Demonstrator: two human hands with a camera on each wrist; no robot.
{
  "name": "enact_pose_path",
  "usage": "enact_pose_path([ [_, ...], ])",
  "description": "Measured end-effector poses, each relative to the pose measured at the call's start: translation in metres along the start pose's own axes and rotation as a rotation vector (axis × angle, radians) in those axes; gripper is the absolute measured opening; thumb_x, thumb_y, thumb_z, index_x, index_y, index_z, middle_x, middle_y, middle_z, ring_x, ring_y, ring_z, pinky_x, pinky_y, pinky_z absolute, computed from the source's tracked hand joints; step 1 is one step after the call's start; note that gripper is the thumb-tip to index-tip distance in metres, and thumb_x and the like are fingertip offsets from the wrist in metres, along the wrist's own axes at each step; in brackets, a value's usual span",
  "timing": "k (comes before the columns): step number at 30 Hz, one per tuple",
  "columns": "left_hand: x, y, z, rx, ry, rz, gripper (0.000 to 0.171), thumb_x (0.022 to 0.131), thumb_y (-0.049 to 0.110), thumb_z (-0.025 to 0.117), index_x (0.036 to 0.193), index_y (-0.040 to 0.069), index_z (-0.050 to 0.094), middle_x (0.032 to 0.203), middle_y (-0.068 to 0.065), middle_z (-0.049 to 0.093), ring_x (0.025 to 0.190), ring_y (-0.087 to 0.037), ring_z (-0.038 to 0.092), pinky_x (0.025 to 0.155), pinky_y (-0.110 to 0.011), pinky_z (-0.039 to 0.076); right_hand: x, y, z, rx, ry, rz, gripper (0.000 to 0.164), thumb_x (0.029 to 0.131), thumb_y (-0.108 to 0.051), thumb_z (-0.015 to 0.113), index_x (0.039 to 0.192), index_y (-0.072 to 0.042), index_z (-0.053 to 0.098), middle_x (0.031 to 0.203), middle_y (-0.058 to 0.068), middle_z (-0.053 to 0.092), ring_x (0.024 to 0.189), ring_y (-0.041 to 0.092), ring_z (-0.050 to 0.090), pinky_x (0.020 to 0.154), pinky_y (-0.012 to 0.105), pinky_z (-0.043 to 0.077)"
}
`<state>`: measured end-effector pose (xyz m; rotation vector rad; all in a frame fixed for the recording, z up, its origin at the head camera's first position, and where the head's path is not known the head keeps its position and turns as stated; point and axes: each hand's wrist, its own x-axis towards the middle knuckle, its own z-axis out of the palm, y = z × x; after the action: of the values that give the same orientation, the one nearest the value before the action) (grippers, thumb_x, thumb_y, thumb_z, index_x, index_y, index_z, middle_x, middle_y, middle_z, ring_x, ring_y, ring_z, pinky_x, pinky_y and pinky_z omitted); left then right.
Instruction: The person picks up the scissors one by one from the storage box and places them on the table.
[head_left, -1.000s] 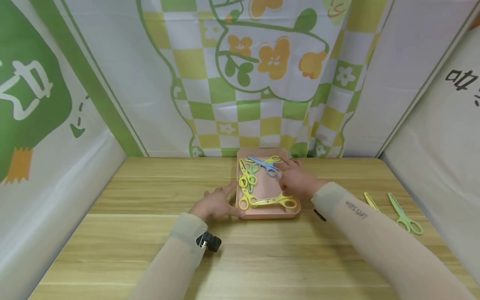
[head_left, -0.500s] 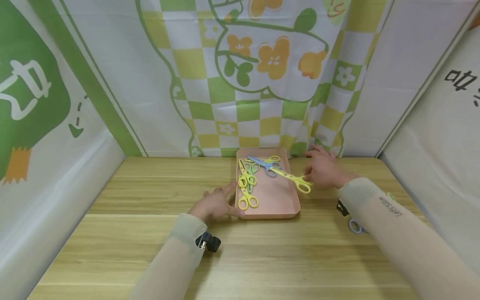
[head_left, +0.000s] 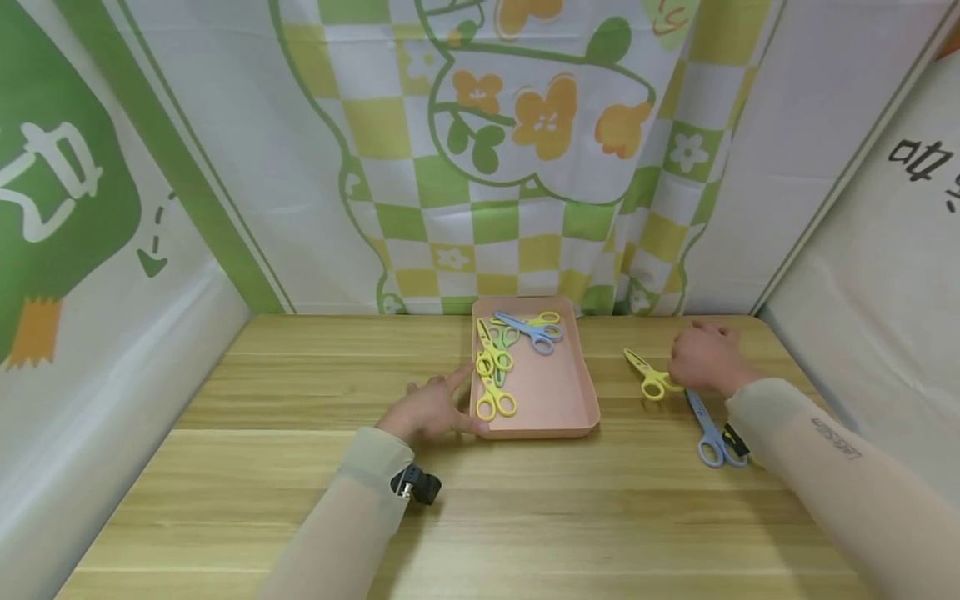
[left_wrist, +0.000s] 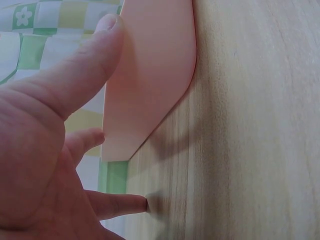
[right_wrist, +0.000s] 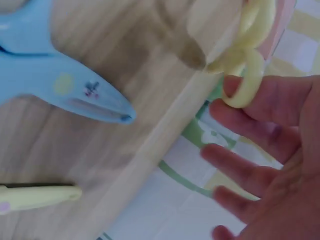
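Observation:
My right hand pinches one handle loop of a pair of yellow scissors between thumb and forefinger, right of the pink tray. In the right wrist view the yellow scissors hang from the fingertips while the other fingers spread. My left hand rests against the tray's near left corner, fingers straight. The left wrist view has its thumb along the tray wall. Inside the tray lie blue scissors, green scissors and several yellow scissors, mostly along the left side and far end.
Blue scissors lie on the wooden table just below my right hand. Another yellow tip shows in the right wrist view. A checked cloth hangs behind the tray, and printed walls stand at both sides.
My right hand took the yellow scissors from the tray's near right corner and carried them right, out over the table. The left hand has stayed at the tray. Blue scissors on the table came into view.

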<state>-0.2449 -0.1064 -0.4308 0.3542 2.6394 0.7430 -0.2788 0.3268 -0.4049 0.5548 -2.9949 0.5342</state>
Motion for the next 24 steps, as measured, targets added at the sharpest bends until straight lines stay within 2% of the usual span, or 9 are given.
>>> enact_pose_path([
  [2, 0.0, 0.0, 0.0, -0.004, -0.001, 0.0, 0.112, 0.074, 0.052, 0.083, 0.161, 0.023, 0.019, 0.154, -0.025, 0.034, 0.143, -0.045, 0.022, 0.112, -0.067, -0.001, -0.001, -0.007, 0.0, -0.071, -0.108, 0.078, 0.011, 0.074, -0.01, 0.052, 0.063, -0.01, 0.055, 0.069, -0.001, 0.057, 0.076, 0.029, 0.056, 0.075, 0.056, 0.041],
  [3, -0.001, 0.0, 0.0, -0.006, -0.001, 0.0, 0.112, 0.074, 0.052, 0.083, 0.161, 0.023, 0.019, 0.154, -0.025, 0.033, 0.143, -0.045, 0.022, 0.112, -0.068, -0.002, 0.0, -0.011, 0.0, -0.245, -0.147, 0.061, 0.01, 0.066, -0.013, 0.057, 0.058, -0.015, 0.052, 0.066, 0.001, 0.055, 0.071, 0.032, 0.054, 0.069, 0.06, 0.04],
  [5, -0.001, 0.0, 0.0, -0.004, -0.001, 0.003, 0.112, 0.075, 0.051, 0.083, 0.161, 0.022, 0.019, 0.154, -0.025, 0.034, 0.144, -0.045, 0.021, 0.112, -0.068, -0.001, 0.002, -0.021, 0.001, -0.295, -0.253, 0.12, 0.014, 0.065, -0.014, 0.055, 0.055, -0.019, 0.048, 0.063, 0.0, 0.052, 0.063, 0.024, 0.048, 0.066, 0.06, 0.04],
  [7, -0.001, 0.0, -0.001, -0.006, -0.002, 0.004, 0.111, 0.075, 0.05, 0.083, 0.161, 0.022, 0.019, 0.155, -0.024, 0.033, 0.144, -0.045, 0.02, 0.112, -0.068, -0.002, 0.0, -0.028, 0.004, -0.303, -0.294, 0.134, 0.015, 0.065, -0.013, 0.056, 0.055, -0.02, 0.047, 0.063, 0.001, 0.052, 0.062, 0.023, 0.048, 0.069, 0.063, 0.04],
  [13, -0.003, 0.003, -0.002, -0.008, -0.005, 0.008, 0.109, 0.077, 0.049, 0.082, 0.161, 0.021, 0.019, 0.154, -0.025, 0.034, 0.144, -0.045, 0.02, 0.112, -0.067, -0.002, -0.014, -0.051, 0.014, -0.331, -0.321, 0.086, 0.025, 0.079, -0.014, 0.054, 0.056, -0.018, 0.047, 0.059, 0.001, 0.05, 0.061, 0.023, 0.047, 0.082, 0.072, 0.036],
  [18, -0.003, 0.004, -0.002, 0.014, -0.019, 0.004, 0.109, 0.079, 0.049, 0.081, 0.162, 0.021, 0.016, 0.154, -0.023, 0.035, 0.145, -0.041, 0.022, 0.113, -0.066, -0.002, -0.017, -0.056, 0.013, -0.379, -0.342, 0.052, 0.018, 0.081, -0.015, 0.056, 0.063, -0.016, 0.053, 0.066, 0.002, 0.053, 0.071, 0.026, 0.051, 0.089, 0.072, 0.031],
  [21, -0.003, 0.004, -0.002, 0.019, -0.02, 0.012, 0.108, 0.079, 0.049, 0.08, 0.161, 0.02, 0.017, 0.154, -0.022, 0.036, 0.145, -0.04, 0.023, 0.113, -0.066, -0.002, -0.015, -0.055, 0.01, -0.377, -0.325, -0.046, 0.012, 0.079, -0.014, 0.062, 0.067, -0.016, 0.057, 0.073, 0.002, 0.058, 0.073, 0.026, 0.055, 0.086, 0.069, 0.034],
  [23, -0.003, 0.004, -0.002, 0.012, -0.015, 0.017, 0.109, 0.077, 0.051, 0.081, 0.161, 0.02, 0.018, 0.153, -0.023, 0.037, 0.144, -0.04, 0.024, 0.113, -0.066, -0.002, -0.014, -0.053, 0.01, -0.356, -0.318, -0.128, 0.004, 0.077, -0.015, 0.069, 0.077, -0.013, 0.065, 0.086, 0.005, 0.066, 0.08, 0.027, 0.061, 0.083, 0.067, 0.037],
  [24, -0.003, 0.004, -0.002, 0.008, -0.013, 0.021, 0.109, 0.077, 0.051, 0.081, 0.161, 0.02, 0.019, 0.153, -0.023, 0.037, 0.144, -0.04, 0.025, 0.113, -0.067, -0.002, -0.013, -0.052, 0.01, -0.347, -0.322, -0.168, 0.008, 0.076, -0.015, 0.071, 0.083, -0.013, 0.068, 0.094, 0.005, 0.067, 0.086, 0.028, 0.063, 0.081, 0.066, 0.038],
])
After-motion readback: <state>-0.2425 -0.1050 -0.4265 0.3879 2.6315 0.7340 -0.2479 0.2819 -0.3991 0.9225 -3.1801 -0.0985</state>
